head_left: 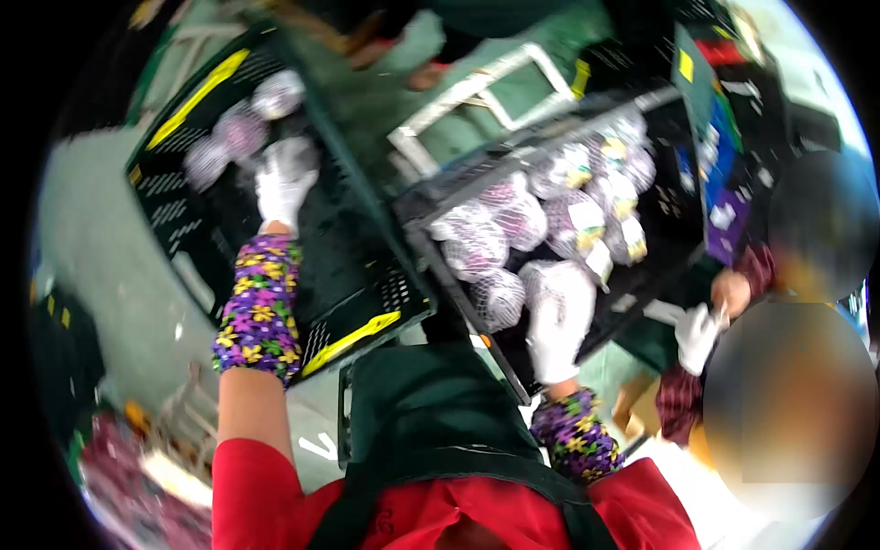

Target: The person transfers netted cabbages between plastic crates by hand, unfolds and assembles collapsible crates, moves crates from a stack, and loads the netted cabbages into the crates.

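My left hand, in a white glove, reaches down into the dark left crate. Its fingers are smeared against a greyish patch, and I cannot tell whether they hold anything. Close by lie a whitish net bag and a purplish net bag, each rounded with produce. My right hand, also gloved in white, is in the black right crate. Its fingers close over a net bag; the fingertips are hidden. Around it, several purple-and-white net bags are piled, some with yellow-and-white labels.
A white frame stands on the green floor behind the crates. At the right, another person's gloved hand is beside the right crate. Blue and purple boxes stand beyond it. Yellow strips mark the left crate's ends.
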Demonstrator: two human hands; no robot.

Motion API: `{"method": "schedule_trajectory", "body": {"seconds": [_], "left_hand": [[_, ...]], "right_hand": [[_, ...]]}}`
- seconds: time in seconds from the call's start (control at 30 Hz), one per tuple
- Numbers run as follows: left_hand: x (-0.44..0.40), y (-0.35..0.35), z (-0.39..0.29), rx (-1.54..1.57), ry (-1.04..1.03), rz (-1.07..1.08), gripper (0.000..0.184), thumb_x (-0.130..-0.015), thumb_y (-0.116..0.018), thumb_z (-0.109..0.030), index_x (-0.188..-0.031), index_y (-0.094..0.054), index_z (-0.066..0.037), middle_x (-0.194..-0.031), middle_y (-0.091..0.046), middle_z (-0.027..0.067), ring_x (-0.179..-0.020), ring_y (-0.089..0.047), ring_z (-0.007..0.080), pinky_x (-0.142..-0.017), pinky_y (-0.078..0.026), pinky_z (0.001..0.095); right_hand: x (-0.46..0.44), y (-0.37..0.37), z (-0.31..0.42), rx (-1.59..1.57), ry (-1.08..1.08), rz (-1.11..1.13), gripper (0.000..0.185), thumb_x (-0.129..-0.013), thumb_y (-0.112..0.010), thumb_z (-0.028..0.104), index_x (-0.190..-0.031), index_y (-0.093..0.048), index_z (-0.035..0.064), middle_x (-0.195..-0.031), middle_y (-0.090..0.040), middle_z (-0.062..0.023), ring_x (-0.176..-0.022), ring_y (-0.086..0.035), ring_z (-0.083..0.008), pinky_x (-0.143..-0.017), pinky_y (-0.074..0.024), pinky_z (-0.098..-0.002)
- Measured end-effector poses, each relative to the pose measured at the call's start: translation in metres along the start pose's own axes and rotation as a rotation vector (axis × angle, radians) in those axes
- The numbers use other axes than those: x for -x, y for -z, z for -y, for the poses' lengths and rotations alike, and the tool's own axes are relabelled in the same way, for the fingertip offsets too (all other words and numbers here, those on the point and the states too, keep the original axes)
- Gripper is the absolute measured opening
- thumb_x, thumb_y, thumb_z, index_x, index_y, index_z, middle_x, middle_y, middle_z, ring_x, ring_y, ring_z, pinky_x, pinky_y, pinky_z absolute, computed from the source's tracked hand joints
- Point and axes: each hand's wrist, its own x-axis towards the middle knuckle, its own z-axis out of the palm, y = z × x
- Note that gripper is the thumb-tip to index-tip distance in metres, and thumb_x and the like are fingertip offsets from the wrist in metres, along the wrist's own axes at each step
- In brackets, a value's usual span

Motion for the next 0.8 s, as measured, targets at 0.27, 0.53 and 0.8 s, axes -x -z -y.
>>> {"method": "schedule_trajectory", "body": {"seconds": [0.27, 0.53, 0.8], "left_hand": [[-0.035, -0.125, 0.147, 0.304, -0.055, 0.129, 0.079, -0.073, -0.074, -0.026, -0.141, -0.040, -0.005, -0.129, -0.057, 0.0172, -0.117, -0.056, 0.0334, -0.098, -0.046, 0.0377], [0.066, 0.026, 0.015, 1.674, 1.020, 0.334, 0.061, -0.085, -0.070, -0.036, -0.138, -0.044, -0.023, -0.133, -0.051, 0.0082, -0.114, -0.054, 0.0298, -0.079, -0.056, 0.0457], [0.170, 0.233, -0.100, 1.790, 0.963, 0.356, 0.066, -0.086, -0.069, -0.032, -0.141, -0.039, -0.012, -0.135, -0.050, 0.0153, -0.120, -0.053, 0.0373, -0.093, -0.052, 0.0491]], "right_hand": [[0.115, -0.028, 0.032, 0.301, -0.004, 0.120, 0.048, -0.070, -0.070, 0.007, -0.117, -0.065, 0.0156, -0.113, -0.062, -0.0108, -0.101, -0.059, -0.0292, -0.089, -0.0453, -0.0425], [0.115, -0.028, 0.035, 0.216, -0.065, 0.009, 0.044, -0.076, -0.069, 0.019, -0.120, -0.063, 0.0159, -0.112, -0.060, -0.0085, -0.098, -0.059, -0.0284, -0.085, -0.0478, -0.0405], [0.111, -0.013, 0.041, 0.078, -0.195, 0.135, 0.055, -0.079, -0.062, 0.026, -0.132, -0.051, 0.0132, -0.114, -0.057, -0.0165, -0.105, -0.056, -0.0337, -0.088, -0.0464, -0.0444]]}}
